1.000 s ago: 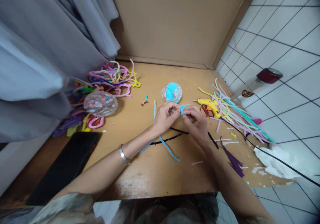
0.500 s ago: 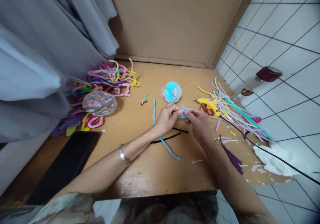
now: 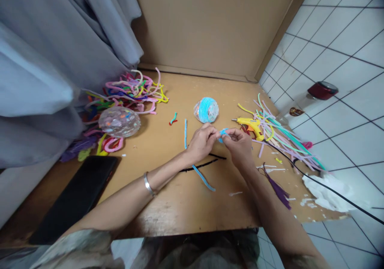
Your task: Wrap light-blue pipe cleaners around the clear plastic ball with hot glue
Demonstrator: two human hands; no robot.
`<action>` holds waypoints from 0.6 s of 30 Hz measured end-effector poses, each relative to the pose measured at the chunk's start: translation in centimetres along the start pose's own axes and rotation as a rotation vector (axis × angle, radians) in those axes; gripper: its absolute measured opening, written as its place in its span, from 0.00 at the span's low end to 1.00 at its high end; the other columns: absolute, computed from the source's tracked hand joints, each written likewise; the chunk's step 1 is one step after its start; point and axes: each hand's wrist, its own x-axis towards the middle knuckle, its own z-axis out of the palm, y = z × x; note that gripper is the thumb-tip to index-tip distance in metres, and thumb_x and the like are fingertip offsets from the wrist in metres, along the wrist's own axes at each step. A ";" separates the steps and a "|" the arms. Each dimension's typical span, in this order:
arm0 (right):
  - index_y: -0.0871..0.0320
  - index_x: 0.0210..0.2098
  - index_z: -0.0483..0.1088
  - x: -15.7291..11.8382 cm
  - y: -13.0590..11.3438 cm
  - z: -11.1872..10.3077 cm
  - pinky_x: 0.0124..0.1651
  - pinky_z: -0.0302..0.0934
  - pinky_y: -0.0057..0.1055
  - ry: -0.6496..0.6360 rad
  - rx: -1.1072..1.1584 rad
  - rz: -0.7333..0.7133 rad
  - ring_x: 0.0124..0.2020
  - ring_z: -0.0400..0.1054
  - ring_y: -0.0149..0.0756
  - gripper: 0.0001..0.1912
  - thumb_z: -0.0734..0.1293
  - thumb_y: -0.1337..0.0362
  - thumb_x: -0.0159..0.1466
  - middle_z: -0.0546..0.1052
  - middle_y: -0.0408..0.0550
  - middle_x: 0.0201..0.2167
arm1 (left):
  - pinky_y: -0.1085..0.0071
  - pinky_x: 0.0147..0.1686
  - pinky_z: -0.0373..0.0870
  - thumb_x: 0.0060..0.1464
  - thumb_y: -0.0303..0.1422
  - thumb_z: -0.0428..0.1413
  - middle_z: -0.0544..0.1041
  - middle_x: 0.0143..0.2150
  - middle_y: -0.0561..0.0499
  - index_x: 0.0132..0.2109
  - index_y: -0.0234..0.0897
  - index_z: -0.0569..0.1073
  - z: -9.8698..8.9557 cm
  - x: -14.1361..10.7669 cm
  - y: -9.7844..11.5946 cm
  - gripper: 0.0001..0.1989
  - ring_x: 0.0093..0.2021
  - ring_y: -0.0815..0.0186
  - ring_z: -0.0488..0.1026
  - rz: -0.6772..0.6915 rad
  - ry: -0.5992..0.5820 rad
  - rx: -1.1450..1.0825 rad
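Observation:
Between my fingertips is a small bent piece of blue pipe cleaner [image 3: 222, 134], partly hidden by the fingers. My left hand [image 3: 203, 142] pinches its left side, and my right hand [image 3: 239, 144] pinches it from the right. Just beyond them lies a clear, speckled egg-shaped ball [image 3: 212, 110] with blue pipe cleaner wound round its middle. Under and beside my left wrist are a straight blue pipe cleaner [image 3: 185, 134], another blue length [image 3: 204, 180] and black pipe cleaners [image 3: 204, 164] on the table.
A yellow glue gun [image 3: 250, 126] with a black cord lies right, against loose pipe cleaners [image 3: 288, 139]. A purple tassel [image 3: 278, 189] and white tissue [image 3: 327, 191] sit nearer. On the left are a tangled pipe cleaner heap [image 3: 141, 89], a second clear ball [image 3: 119, 122] and a black phone [image 3: 76, 197].
The blue piece has turned and shifted slightly to the right between my fingertips. Both hands keep their pinch; the things on the table lie as before.

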 end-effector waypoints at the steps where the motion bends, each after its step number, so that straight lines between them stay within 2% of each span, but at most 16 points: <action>1: 0.57 0.23 0.68 -0.1 0.0 0.0 0.25 0.53 0.27 0.043 -0.148 -0.117 0.21 0.58 0.27 0.05 0.68 0.62 0.50 0.69 0.40 0.19 | 0.71 0.36 0.65 0.59 0.28 0.51 0.69 0.31 0.51 0.29 0.35 0.69 -0.1 0.0 0.1 0.09 0.34 0.67 0.67 -0.007 -0.012 0.000; 3: 0.56 0.23 0.66 -0.2 0.0 -0.2 0.27 0.55 0.28 0.118 -0.422 -0.341 0.22 0.59 0.29 0.04 0.66 0.64 0.52 0.69 0.40 0.20 | 0.71 0.36 0.64 0.59 0.28 0.50 0.68 0.30 0.51 0.29 0.35 0.69 -0.2 0.0 0.2 0.10 0.34 0.67 0.67 -0.019 -0.033 0.002; 5: 0.55 0.22 0.64 -0.1 0.1 -0.4 0.28 0.54 0.29 0.154 -0.608 -0.499 0.23 0.59 0.30 0.05 0.64 0.67 0.53 0.68 0.40 0.20 | 0.72 0.36 0.64 0.59 0.29 0.51 0.67 0.29 0.52 0.28 0.35 0.68 -0.3 0.1 0.3 0.10 0.33 0.68 0.66 -0.024 -0.045 0.001; 8: 0.55 0.23 0.62 0.0 0.5 -0.7 0.28 0.53 0.29 0.164 -0.757 -0.626 0.23 0.59 0.31 0.06 0.62 0.70 0.55 0.67 0.41 0.20 | 0.72 0.36 0.63 0.58 0.29 0.52 0.68 0.30 0.52 0.28 0.35 0.68 -0.4 0.2 0.3 0.10 0.33 0.68 0.66 -0.045 -0.055 -0.046; 11: 0.55 0.25 0.63 -0.2 0.7 -0.7 0.29 0.52 0.29 0.184 -0.881 -0.691 0.26 0.61 0.33 0.06 0.60 0.71 0.57 0.69 0.43 0.23 | 0.72 0.36 0.62 0.56 0.33 0.54 0.68 0.30 0.53 0.28 0.34 0.69 -0.4 0.5 0.0 0.10 0.33 0.69 0.65 -0.120 -0.096 -0.196; 13: 0.55 0.25 0.64 -0.4 0.6 -0.6 0.29 0.51 0.30 0.211 -0.926 -0.669 0.28 0.61 0.35 0.05 0.60 0.70 0.56 0.69 0.45 0.24 | 0.73 0.33 0.61 0.54 0.37 0.56 0.67 0.27 0.55 0.28 0.34 0.69 -0.3 0.6 0.0 0.11 0.30 0.70 0.63 -0.226 -0.139 -0.364; 15: 0.55 0.25 0.64 -0.5 0.2 -0.5 0.30 0.51 0.31 0.221 -0.862 -0.576 0.28 0.61 0.35 0.04 0.61 0.69 0.55 0.69 0.45 0.24 | 0.74 0.27 0.57 0.50 0.42 0.58 0.64 0.24 0.56 0.28 0.35 0.68 -0.3 0.6 0.0 0.15 0.25 0.73 0.59 -0.352 -0.170 -0.556; 18: 0.56 0.25 0.67 0.0 -0.3 -0.8 0.29 0.54 0.30 0.110 -0.516 -0.302 0.25 0.61 0.33 0.02 0.65 0.65 0.54 0.71 0.44 0.23 | 0.75 0.24 0.53 0.47 0.44 0.61 0.63 0.22 0.57 0.27 0.34 0.68 -0.4 0.6 0.4 0.17 0.22 0.75 0.56 -0.460 -0.158 -0.749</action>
